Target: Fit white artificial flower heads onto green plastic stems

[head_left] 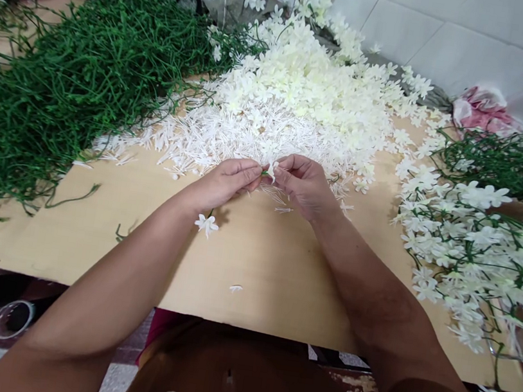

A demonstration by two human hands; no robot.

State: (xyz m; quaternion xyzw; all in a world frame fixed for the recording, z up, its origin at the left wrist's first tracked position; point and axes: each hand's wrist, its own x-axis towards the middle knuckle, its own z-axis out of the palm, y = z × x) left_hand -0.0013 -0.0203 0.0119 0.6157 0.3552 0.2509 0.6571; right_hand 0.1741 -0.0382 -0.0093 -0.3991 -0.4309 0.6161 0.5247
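My left hand (234, 179) pinches a green artificial flower stem (265, 172) between thumb and fingers. Close against it, my right hand (303, 182) is closed on a small white artificial flower (272, 170) at the stem's tip. Below my left wrist another white flower (208, 223) shows on a short piece of green stem; whether it belongs to the held stem is hidden by the hand. Behind both hands lies a heap of thin white flower pieces (236, 131), and beyond it a larger pile of cream-white blossoms (307, 79).
Bare green stems (84, 74) are heaped at the left. White flowers on green stems (472, 251) lie bunched at the right, with more green stems (495, 157) behind. Cardboard (279, 276) covers the table, carrying one stray white piece (235, 288). A tiled wall (449, 40) stands behind.
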